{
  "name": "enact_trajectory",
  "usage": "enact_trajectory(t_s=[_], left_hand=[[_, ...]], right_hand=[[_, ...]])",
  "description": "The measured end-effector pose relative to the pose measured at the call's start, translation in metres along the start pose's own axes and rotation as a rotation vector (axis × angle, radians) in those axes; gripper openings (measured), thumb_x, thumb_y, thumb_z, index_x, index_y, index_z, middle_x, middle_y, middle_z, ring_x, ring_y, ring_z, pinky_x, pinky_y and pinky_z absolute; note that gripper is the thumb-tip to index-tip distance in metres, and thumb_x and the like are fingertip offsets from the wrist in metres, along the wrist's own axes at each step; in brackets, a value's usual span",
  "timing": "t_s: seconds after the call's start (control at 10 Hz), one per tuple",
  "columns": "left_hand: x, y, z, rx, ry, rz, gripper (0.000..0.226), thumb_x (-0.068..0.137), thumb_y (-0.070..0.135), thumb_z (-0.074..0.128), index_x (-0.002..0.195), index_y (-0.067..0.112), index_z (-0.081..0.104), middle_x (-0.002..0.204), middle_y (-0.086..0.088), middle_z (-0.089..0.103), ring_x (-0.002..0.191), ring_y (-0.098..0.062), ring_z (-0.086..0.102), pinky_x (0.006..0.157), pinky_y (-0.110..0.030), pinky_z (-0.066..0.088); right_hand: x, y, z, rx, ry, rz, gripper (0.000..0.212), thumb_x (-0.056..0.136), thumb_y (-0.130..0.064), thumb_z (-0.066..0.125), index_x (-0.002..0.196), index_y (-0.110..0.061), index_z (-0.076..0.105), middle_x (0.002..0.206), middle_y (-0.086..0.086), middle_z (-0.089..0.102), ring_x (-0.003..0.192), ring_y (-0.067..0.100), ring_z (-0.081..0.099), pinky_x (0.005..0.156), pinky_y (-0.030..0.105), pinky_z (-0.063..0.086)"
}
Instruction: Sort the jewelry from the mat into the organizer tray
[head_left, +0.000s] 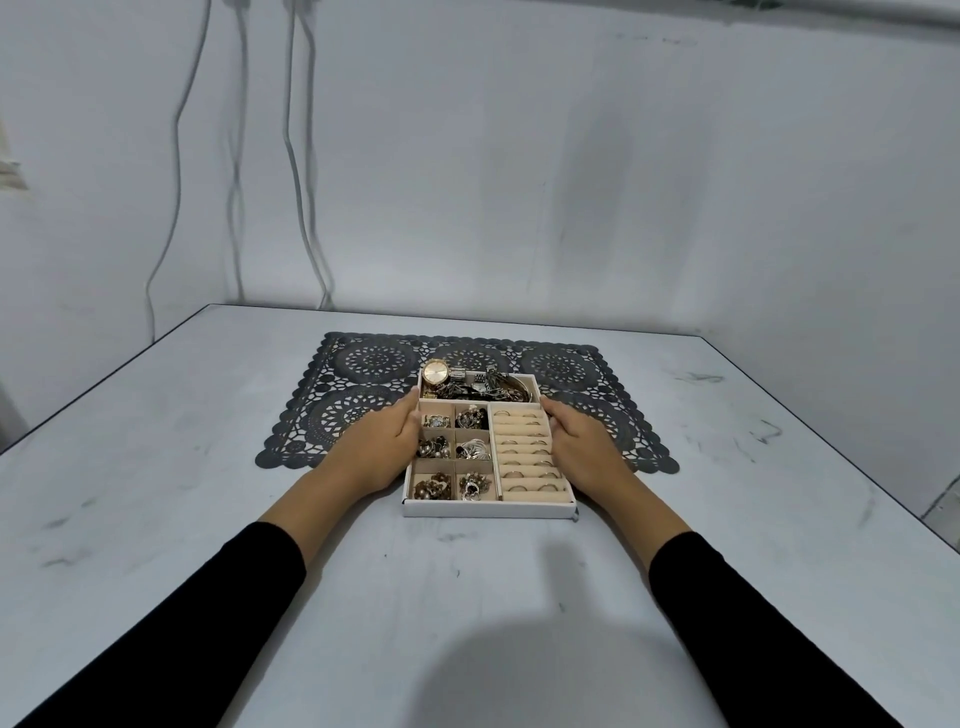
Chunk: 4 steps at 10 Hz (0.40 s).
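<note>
A white organizer tray (488, 509) sits partly on the dark lace mat (363, 384), its front end on the bare table. Its back compartment holds a gold watch (435, 372) and other watches and bangles. Six small left compartments hold clustered earrings and pendants (474, 450). The right section has cream rolls with rings (524, 457) slotted in. My left hand (382, 441) grips the tray's left wall, thumb over the rim. My right hand (582, 441) grips the right wall the same way. No loose jewelry shows on the mat.
The pale table (467, 597) stretches toward me; its right edge (852, 467) drops off. A white wall with hanging cables (296, 156) stands behind the table.
</note>
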<state>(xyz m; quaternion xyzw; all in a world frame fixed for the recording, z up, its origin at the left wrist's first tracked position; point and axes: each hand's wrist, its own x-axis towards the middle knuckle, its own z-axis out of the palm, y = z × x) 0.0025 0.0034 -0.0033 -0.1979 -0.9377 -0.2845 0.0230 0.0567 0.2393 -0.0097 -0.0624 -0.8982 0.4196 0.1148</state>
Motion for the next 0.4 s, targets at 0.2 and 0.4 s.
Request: enact_trajectory(t_s=[0.2,0.4], left_hand=[[-0.008,0.004,-0.004,-0.026,-0.001,-0.011,0.047,0.106,0.03,0.026,0.152,0.021,0.031,0.146,-0.006,0.05,0.129,-0.024,0.049,0.097,-0.031,0.039],[-0.037,0.008,-0.019,-0.018,-0.125,-0.048,0.054,0.106,0.04,0.019,0.154,0.016,0.019,0.162,-0.001,0.019,0.149,-0.016,0.019,0.118,-0.029,0.016]], right_hand=[[-0.007,-0.003,-0.004,0.013,-0.018,0.006,0.041,0.101,-0.018,0.035,0.14,-0.018,0.047,0.135,0.0,0.055,0.12,0.015,0.051,0.091,0.022,0.038],[-0.049,-0.021,-0.029,-0.025,-0.119,-0.036,0.028,0.103,-0.028,0.035,0.125,-0.034,0.052,0.106,-0.034,0.05,0.091,-0.017,0.05,0.068,-0.005,0.033]])
